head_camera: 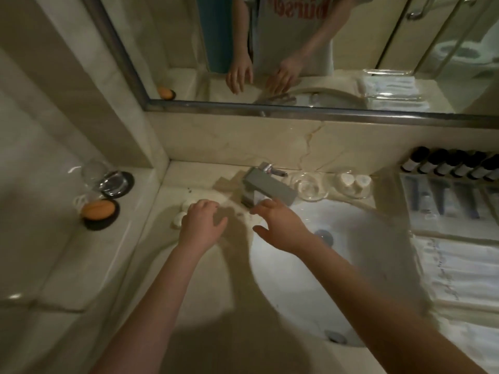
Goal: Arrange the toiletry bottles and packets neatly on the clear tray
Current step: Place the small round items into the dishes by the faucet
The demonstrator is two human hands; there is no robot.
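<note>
A row of several dark toiletry bottles [456,164] with white labels stands at the far right against the wall. In front of them lies a clear tray [405,195] holding several packets [442,198] with dark items inside. My left hand [201,225] hovers over the counter left of the tap, fingers spread, above small white round objects [179,215]. Just below the tap spout, my right hand [280,228] has its fingers apart and holds nothing. Both hands are far from the tray.
A square metal tap [266,186] stands behind the white sink [351,265]. Two glass dishes [309,186] sit right of the tap, one with white caps [353,180]. An upturned glass [94,172] and an orange object [98,209] rest on dark coasters at left. Folded towels [459,273] lie at right.
</note>
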